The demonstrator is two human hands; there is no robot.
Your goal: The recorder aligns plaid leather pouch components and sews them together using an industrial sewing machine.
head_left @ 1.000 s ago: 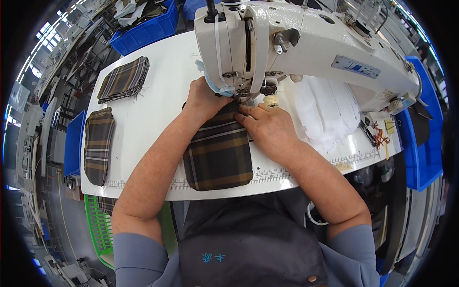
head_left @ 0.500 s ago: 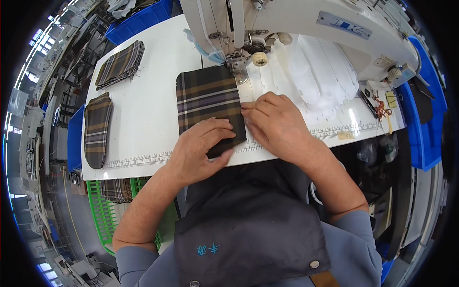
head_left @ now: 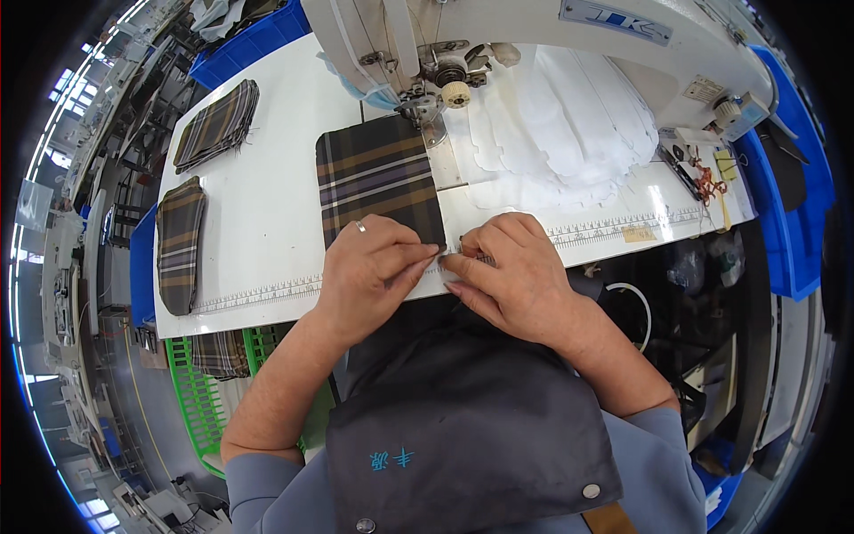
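A dark plaid fabric piece [head_left: 378,169] with brown, purple and white stripes lies flat on the white table. Its far right corner is by the presser foot [head_left: 433,132] of the sewing machine [head_left: 374,44]. My left hand [head_left: 374,276], with a ring on one finger, pinches the piece's near right corner and covers its near edge. Just right of that corner is my right hand [head_left: 516,280], fingers curled and their tips almost meeting the left ones. Whatever is between the right fingertips is too small to make out.
Stacks of plaid pieces [head_left: 218,125] [head_left: 181,245] lie at the left. White cut pieces [head_left: 569,133] spread under the machine arm. A ruler strip [head_left: 258,294] runs along the table's front edge. Small tools [head_left: 680,169] lie at the right; blue bins [head_left: 783,205] and a green basket [head_left: 191,400] stand around.
My left hand has gone from lying on the cloth to pinching its near right corner. My right hand has slid nearer along the right edge to that corner.
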